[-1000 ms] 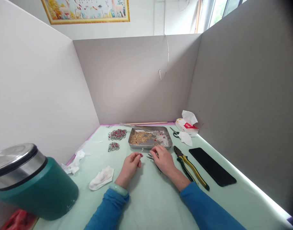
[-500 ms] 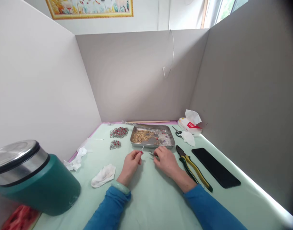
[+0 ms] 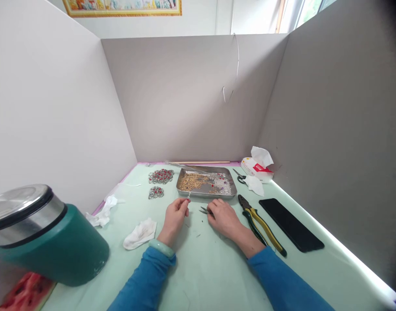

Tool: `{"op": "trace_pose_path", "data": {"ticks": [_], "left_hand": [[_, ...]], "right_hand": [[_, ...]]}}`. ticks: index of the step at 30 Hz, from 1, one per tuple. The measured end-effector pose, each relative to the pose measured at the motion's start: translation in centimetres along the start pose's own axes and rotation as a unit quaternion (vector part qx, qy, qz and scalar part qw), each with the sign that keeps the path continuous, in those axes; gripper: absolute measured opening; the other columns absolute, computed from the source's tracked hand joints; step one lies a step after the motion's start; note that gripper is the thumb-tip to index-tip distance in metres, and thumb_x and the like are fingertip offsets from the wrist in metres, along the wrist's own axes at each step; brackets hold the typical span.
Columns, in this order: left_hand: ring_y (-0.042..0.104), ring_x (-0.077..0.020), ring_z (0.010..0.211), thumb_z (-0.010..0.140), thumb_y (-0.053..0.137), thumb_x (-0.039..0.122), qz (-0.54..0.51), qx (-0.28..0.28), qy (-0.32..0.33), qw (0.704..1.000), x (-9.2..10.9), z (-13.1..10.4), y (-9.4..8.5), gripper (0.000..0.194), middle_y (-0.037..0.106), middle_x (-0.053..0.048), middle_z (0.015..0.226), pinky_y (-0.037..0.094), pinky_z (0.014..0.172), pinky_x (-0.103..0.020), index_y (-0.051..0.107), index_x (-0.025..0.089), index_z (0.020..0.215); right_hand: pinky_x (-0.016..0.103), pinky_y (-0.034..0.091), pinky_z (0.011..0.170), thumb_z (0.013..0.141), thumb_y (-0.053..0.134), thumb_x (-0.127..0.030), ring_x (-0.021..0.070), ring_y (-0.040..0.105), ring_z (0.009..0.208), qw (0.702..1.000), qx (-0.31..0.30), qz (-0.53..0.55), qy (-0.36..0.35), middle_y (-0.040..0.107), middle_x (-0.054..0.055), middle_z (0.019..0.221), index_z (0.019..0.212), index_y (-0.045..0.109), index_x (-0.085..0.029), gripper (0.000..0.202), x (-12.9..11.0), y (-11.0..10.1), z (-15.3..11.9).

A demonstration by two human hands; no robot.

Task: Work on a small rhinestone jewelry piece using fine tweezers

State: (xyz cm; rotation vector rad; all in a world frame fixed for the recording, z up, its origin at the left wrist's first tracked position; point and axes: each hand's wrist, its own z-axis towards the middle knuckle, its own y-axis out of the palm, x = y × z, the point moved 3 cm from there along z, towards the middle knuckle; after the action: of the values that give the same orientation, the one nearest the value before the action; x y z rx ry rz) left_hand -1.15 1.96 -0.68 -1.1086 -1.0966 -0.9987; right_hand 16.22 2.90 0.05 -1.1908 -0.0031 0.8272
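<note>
My left hand (image 3: 175,216) rests on the pale green table top and pinches a small beaded piece with a red stone at its fingertips. My right hand (image 3: 223,217) lies beside it and grips small pliers (image 3: 203,210), whose tips point left toward the left hand. Just beyond both hands sits a shallow metal tray (image 3: 205,194) with gold beads and a few red and clear stones. Both sleeves are blue, and a pale green bangle (image 3: 162,249) circles my left wrist.
Two finished red-stone bead pieces (image 3: 160,176) lie left of the tray. Yellow-green pliers (image 3: 261,224), a black phone (image 3: 290,223), scissors and a tissue pack (image 3: 257,166) are at the right. Crumpled tissues (image 3: 140,233) and a green steel-lidded canister (image 3: 45,242) stand at left. Grey partitions wall three sides.
My left hand has shifted slightly left and nearer to the tray's front edge. My right hand has drawn back a little with the small pliers. The view has tilted slightly.
</note>
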Motion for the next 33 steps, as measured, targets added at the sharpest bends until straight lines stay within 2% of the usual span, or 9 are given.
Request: {"op": "trace_pose_path", "data": {"ticks": [4, 8, 11, 14, 18, 21, 24, 28, 33], "left_hand": [[0.032, -0.0064, 0.036, 0.077, 0.050, 0.047, 0.002, -0.038, 0.002, 0.999, 0.5, -0.2, 0.3, 0.036, 0.045, 0.008, 0.048, 0.025, 0.041, -0.020, 0.061, 0.014, 0.086], [0.034, -0.0062, 0.038, 0.077, 0.053, 0.045, 0.012, -0.111, 0.007, 0.994, 1.2, -0.9, 1.2, 0.032, 0.050, 0.005, 0.050, 0.026, 0.041, -0.020, 0.061, 0.015, 0.077], [0.035, -0.0064, 0.038, 0.078, 0.052, 0.044, 0.020, -0.144, 0.011, 0.989, 1.7, -1.4, 1.7, 0.031, 0.051, 0.004, 0.050, 0.027, 0.041, -0.020, 0.059, 0.015, 0.069], [0.033, -0.0066, 0.037, 0.081, 0.047, 0.044, 0.024, -0.153, 0.012, 0.988, 2.1, -1.7, 2.0, 0.035, 0.048, 0.005, 0.047, 0.027, 0.041, -0.021, 0.057, 0.015, 0.064], [0.037, -0.0074, 0.041, 0.080, 0.049, 0.040, 0.023, -0.154, 0.018, 0.988, 2.1, -1.5, 1.9, 0.029, 0.051, 0.004, 0.052, 0.030, 0.044, -0.021, 0.060, 0.015, 0.071], [0.040, -0.0078, 0.044, 0.076, 0.056, 0.038, 0.008, -0.087, 0.013, 0.996, 1.6, -0.9, 1.0, 0.024, 0.051, 0.005, 0.054, 0.031, 0.045, -0.020, 0.062, 0.015, 0.076], [0.035, -0.0070, 0.039, 0.076, 0.054, 0.041, -0.009, -0.016, -0.009, 1.000, 0.8, -0.3, 0.2, 0.028, 0.047, 0.006, 0.052, 0.030, 0.043, -0.021, 0.061, 0.015, 0.080], [0.035, -0.0069, 0.039, 0.076, 0.054, 0.043, -0.008, 0.002, -0.015, 1.000, 0.2, 0.0, 0.1, 0.029, 0.048, 0.006, 0.053, 0.029, 0.042, -0.021, 0.061, 0.015, 0.081], [0.039, -0.0079, 0.042, 0.076, 0.055, 0.042, 0.003, 0.001, -0.004, 1.000, 0.4, -0.2, 0.5, 0.028, 0.048, 0.006, 0.053, 0.031, 0.044, -0.021, 0.061, 0.016, 0.080]], "right_hand": [[0.034, 0.035, 0.079, 0.082, 0.052, -0.021, 0.0231, 0.049, 0.091, 0.996, 0.039, 0.077, 0.024, 0.059, 0.009, 0.088, 0.083, 0.062, -0.017, 0.011, 0.3, -0.2, 0.1], [0.027, 0.042, 0.067, 0.088, 0.046, -0.033, 0.0166, 0.055, 0.077, 0.977, 0.044, 0.206, 0.037, 0.061, 0.005, 0.087, 0.093, 0.060, -0.018, 0.021, -0.3, 0.1, 0.4], [0.022, 0.042, 0.055, 0.089, 0.043, -0.038, 0.0125, 0.054, 0.063, 0.955, 0.039, 0.288, 0.054, 0.061, 0.002, 0.077, 0.085, 0.058, -0.017, 0.026, -0.6, 0.5, 0.7], [0.021, 0.039, 0.051, 0.087, 0.045, -0.039, 0.0106, 0.050, 0.055, 0.940, 0.039, 0.332, 0.072, 0.058, -0.001, 0.066, 0.074, 0.054, -0.017, 0.027, -0.6, 0.5, 0.9], [0.022, 0.038, 0.051, 0.086, 0.048, -0.037, 0.0106, 0.047, 0.054, 0.935, 0.042, 0.341, 0.090, 0.054, -0.002, 0.062, 0.071, 0.054, -0.018, 0.025, -0.2, -0.1, 0.9], [0.024, 0.037, 0.057, 0.083, 0.055, -0.031, 0.0124, 0.049, 0.062, 0.956, 0.028, 0.284, 0.060, 0.056, -0.001, 0.069, 0.072, 0.060, -0.018, 0.017, 0.1, -0.7, 0.7], [0.026, 0.036, 0.065, 0.081, 0.059, -0.021, 0.0155, 0.050, 0.075, 0.991, -0.025, 0.127, -0.034, 0.059, 0.002, 0.077, 0.075, 0.064, -0.019, 0.009, -0.2, -0.9, 0.4], [0.028, 0.032, 0.066, 0.084, 0.058, -0.019, 0.0160, 0.049, 0.075, 0.991, -0.085, -0.013, -0.101, 0.059, 0.002, 0.075, 0.076, 0.066, -0.021, 0.012, -0.6, -0.5, -0.1], [0.031, 0.027, 0.065, 0.085, 0.054, -0.015, 0.0168, 0.048, 0.076, 0.981, -0.090, -0.113, -0.129, 0.058, 0.002, 0.071, 0.070, 0.064, -0.020, 0.018, -1.6, 0.1, -0.2]]}}
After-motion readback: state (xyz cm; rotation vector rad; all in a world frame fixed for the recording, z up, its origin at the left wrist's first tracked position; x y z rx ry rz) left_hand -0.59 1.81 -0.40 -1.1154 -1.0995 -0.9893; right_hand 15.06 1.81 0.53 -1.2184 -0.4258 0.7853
